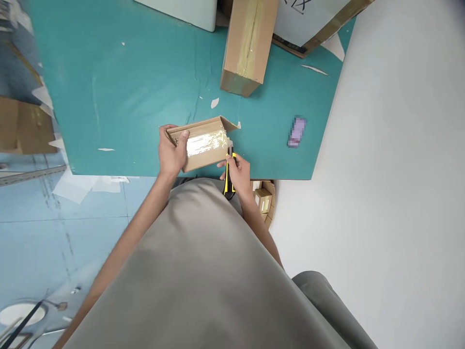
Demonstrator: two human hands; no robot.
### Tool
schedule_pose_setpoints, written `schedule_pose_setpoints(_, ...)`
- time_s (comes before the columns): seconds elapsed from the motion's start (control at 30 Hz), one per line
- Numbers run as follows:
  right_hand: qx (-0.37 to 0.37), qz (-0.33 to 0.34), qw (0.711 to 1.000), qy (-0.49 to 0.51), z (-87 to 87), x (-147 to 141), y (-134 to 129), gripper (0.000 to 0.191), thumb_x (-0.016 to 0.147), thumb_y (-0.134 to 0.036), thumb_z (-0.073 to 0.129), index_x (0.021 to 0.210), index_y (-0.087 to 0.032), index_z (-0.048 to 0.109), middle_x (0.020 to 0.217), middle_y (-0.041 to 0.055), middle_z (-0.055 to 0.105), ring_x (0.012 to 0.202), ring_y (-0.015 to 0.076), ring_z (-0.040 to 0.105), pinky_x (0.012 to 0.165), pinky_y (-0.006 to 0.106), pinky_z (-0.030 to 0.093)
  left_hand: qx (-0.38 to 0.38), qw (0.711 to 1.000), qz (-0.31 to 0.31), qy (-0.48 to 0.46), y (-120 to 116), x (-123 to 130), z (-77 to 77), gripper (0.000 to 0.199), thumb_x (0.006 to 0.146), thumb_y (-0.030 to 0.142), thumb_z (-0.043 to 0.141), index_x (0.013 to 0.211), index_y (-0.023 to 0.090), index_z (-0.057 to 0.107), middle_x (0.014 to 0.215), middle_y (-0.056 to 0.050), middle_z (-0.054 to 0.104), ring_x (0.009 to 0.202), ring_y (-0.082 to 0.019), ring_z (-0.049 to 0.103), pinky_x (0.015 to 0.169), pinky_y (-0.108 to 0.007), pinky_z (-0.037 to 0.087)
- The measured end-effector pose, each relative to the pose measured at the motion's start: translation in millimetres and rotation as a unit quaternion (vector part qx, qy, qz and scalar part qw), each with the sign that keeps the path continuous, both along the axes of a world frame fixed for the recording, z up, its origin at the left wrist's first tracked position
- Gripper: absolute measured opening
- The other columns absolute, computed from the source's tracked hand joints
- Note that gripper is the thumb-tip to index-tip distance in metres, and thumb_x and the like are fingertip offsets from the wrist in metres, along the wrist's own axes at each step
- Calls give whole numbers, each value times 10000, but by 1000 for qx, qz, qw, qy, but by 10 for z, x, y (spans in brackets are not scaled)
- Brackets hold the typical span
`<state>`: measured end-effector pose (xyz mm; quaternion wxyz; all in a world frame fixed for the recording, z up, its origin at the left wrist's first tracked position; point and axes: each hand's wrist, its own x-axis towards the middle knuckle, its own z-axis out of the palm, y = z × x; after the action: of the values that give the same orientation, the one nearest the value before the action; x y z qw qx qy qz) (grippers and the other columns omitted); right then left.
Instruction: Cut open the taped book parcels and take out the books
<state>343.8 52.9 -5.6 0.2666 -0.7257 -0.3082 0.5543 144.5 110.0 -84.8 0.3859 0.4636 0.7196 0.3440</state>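
Nearest is grey clothing (218,252), draped between the two forearms. Just beyond it, the right hand (238,173) is closed around a yellow and black knife (228,177), whose upper end is by the right end of a small box (205,157); whether the blade touches the card cannot be told. The left hand (173,154) grips the box at its left end, thumb on top. The box is held over the near edge of the table (127,121), slightly slanted. It is plain brown card, with a broad strip of glossy, wrinkled tape (207,141) catching the light, and a flap sticks out at its far right corner.

The table has a smooth green top, faintly creased, dotted with white paper scraps. A blurred-out purple item (297,131) lies to the right. Farther back are a long taped box (250,48), a white-sided carton (308,22) with black writing and, at the left, a white object (181,9) cut off by the frame.

Around the table, the floor (90,252) at left is pale blue, with loose paper (78,186) and a brown carton (29,126); a plain whitish surface (381,194) fills the right.
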Motion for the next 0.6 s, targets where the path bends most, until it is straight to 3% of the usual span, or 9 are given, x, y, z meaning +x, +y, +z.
schedule_pose_setpoints(0.1, 2, -47, 996, 77, 15, -9, -22, 417, 1063, -611, 532, 1081, -217, 664, 898, 36, 818, 511, 120, 681, 500, 218, 518, 17, 1000, 9, -4, -11, 0, -30, 595, 923, 746, 669, 1170, 216, 554, 1135, -107, 699, 1132, -283, 689, 1049, -460, 539)
schedule_pose_setpoints(0.23, -14, -52, 995, 86, 33, 79, -77, 394, 1065, -585, 528, 1118, -220, 666, 895, 26, 809, 525, 123, 683, 512, 225, 527, 13, 1000, 11, -17, -21, -13, -41, 574, 914, 731, 696, 1182, 246, 547, 1145, -103, 682, 1161, -290, 677, 1085, -454, 545)
schedule_pose_setpoints(0.33, -3, 18, 1000, 14, 87, 157, -109, 445, 1091, -540, 476, 1365, -232, 644, 918, 6, 808, 502, 118, 660, 547, 237, 539, 8, 1000, 11, -19, -26, -17, -31, 568, 908, 730, 703, 1177, 253, 551, 1119, -98, 681, 1157, -293, 679, 1090, -454, 549)
schedule_pose_setpoints(0.43, 2, 121, 986, -117, 222, 200, -82, 543, 1117, -487, 424, 1594, -249, 532, 973, 27, 815, 642, 168, 731, 736, 300, 595, 15, 1000, 9, -14, -35, -13, -17, 577, 914, 735, 691, 1173, 235, 565, 1095, -103, 686, 1125, -293, 683, 1088, -464, 550)
schedule_pose_setpoints(0.5, -11, 198, 953, -227, 327, 205, -35, 556, 1121, -437, 421, 1636, -251, 516, 1016, 64, 819, 833, 237, 776, 870, 362, 587, 19, 1000, 8, -14, -40, -10, -11, 578, 917, 735, 688, 1171, 230, 570, 1092, -104, 690, 1110, -290, 684, 1083, -466, 552)
schedule_pose_setpoints(0.6, -41, 287, 897, -334, 430, 186, 35, 564, 1117, -368, 415, 1660, -243, 501, 1077, 110, 819, 1005, 307, 765, 929, 405, 558, 19, 1000, 11, -18, -43, -11, -12, 558, 909, 730, 704, 1159, 251, 567, 1088, -94, 692, 1112, -285, 688, 1076, -451, 553)
